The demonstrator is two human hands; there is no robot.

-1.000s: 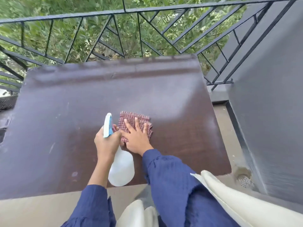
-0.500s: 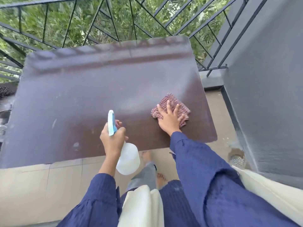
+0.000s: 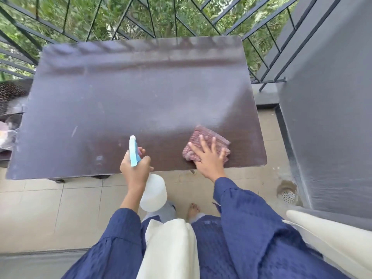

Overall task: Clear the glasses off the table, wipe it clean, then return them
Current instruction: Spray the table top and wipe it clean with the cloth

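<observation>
A dark brown table (image 3: 141, 101) fills the middle of the view, with a pale hazy film over much of its top. My right hand (image 3: 209, 160) lies flat with fingers spread on a folded pink checked cloth (image 3: 203, 137) at the near right corner. My left hand (image 3: 135, 168) grips a white spray bottle (image 3: 153, 192) with a blue trigger head, held just past the near edge. Clear glasses (image 3: 10, 127) show faintly at the far left edge, beside the table; they are blurred.
A black metal railing (image 3: 141, 23) runs behind the table, with green foliage beyond. A grey wall (image 3: 332, 117) rises on the right. Beige floor tiles (image 3: 50, 208) lie below, with a round drain (image 3: 287, 195) near the wall. A woven dark surface (image 3: 12, 91) sits at the left.
My right hand slid the cloth from the table's middle to the near right corner. My left hand kept hold of the spray bottle. The camera pulled back, showing more floor.
</observation>
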